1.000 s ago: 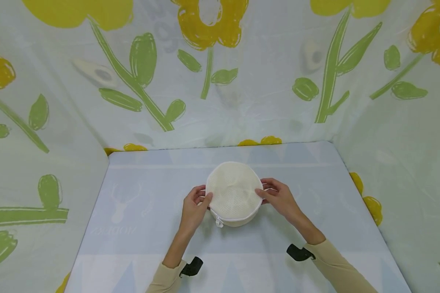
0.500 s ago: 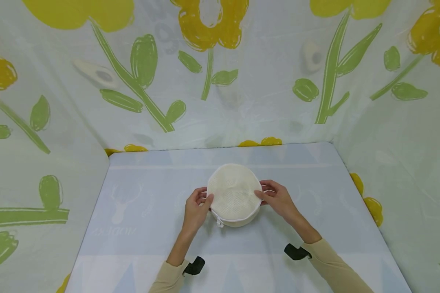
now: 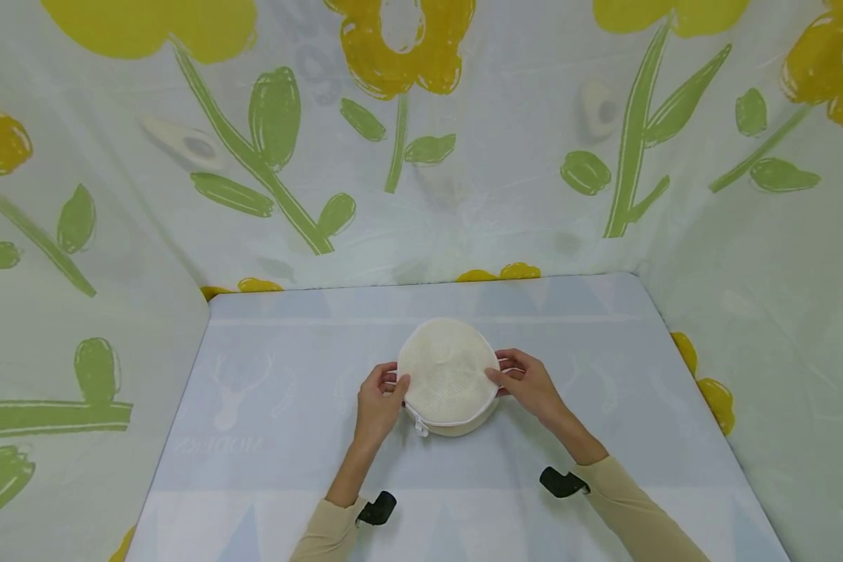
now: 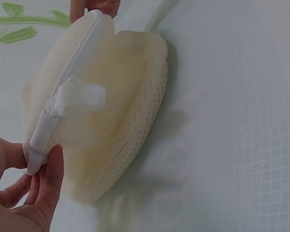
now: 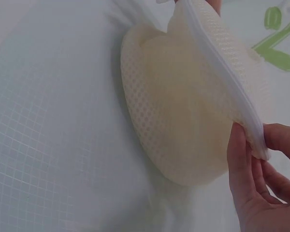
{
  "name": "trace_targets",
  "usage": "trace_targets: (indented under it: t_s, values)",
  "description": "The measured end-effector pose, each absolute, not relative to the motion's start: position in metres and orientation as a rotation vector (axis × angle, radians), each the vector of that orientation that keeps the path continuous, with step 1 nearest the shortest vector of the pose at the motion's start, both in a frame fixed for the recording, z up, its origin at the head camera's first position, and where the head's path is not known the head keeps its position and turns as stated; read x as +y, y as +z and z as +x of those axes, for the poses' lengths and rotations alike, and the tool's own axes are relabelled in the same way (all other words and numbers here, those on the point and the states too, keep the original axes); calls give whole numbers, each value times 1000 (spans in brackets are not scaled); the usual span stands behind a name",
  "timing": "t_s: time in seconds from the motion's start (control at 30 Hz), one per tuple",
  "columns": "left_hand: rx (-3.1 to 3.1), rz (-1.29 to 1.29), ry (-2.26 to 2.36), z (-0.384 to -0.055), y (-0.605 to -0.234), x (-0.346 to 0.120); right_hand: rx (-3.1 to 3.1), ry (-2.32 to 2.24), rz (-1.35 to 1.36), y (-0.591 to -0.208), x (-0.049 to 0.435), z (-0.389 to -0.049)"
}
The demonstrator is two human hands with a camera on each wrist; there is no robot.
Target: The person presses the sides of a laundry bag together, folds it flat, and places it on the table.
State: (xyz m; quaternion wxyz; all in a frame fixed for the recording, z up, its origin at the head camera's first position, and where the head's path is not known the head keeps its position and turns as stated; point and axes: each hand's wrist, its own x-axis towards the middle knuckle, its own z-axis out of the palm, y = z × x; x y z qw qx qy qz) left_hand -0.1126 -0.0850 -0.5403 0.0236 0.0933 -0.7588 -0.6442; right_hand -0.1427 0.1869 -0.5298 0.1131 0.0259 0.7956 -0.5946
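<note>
A round cream mesh laundry bag point(image 3: 448, 371) with white zipper trim is held between both hands near the table's middle. My left hand point(image 3: 381, 402) pinches its left rim between thumb and fingers, close to the white zipper pull point(image 3: 421, 426). On the opposite side, my right hand point(image 3: 532, 386) pinches the right rim the same way. In the left wrist view, the zipper end point(image 4: 80, 95) hangs at the edge above the bag's soft, sagging lower body point(image 4: 130, 130). The right wrist view shows the zipped seam point(image 5: 222, 67) running down to the right thumb and fingers.
The pale blue table cover point(image 3: 288, 460) has faint printed deer and triangles. Sheets point(image 3: 492, 156) with yellow flowers and green leaves enclose the back and both sides. A black wrist mount point(image 3: 378, 508) juts inward from the left sleeve, another black mount point(image 3: 562, 482) from the right.
Both hands draw slightly closer together, the left moving right and the right moving left. The bag's top shifts a little toward the person and looks slightly narrower.
</note>
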Motion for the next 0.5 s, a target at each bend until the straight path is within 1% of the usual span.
trace_targets:
  t_s: [0.5]
  values:
    - [-2427,324,-1856,-114,-553,-81,2347,-1753,67,-549,186,-146]
